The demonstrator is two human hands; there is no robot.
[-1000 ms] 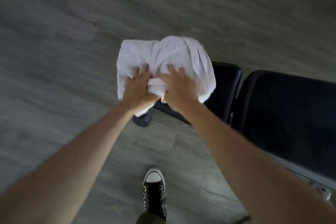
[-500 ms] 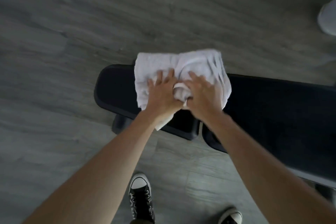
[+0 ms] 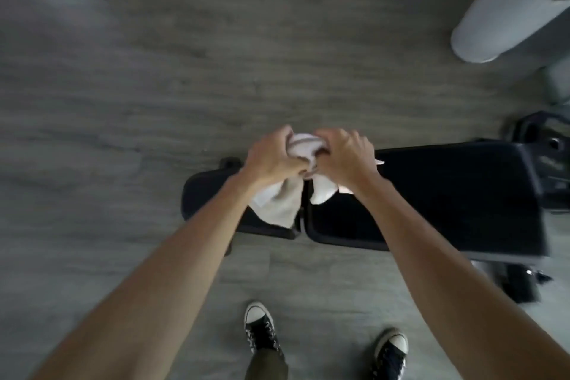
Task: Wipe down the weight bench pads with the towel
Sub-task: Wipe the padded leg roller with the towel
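Long black padded weight bench (image 3: 431,194) below fingers, seat and back pads split by gap. White cloth towel (image 3: 303,148) bunched above gap, ends dangling beneath knuckles. Left hand (image 3: 271,157), right hand (image 3: 342,157) fingers clamped on it. Risk: tight wad likely wipes narrow strip, missing pad edges.

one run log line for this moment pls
phase: bunching towel | left hand: gripping towel | right hand: gripping towel | position: above seam between bench pads | wiping: not yet
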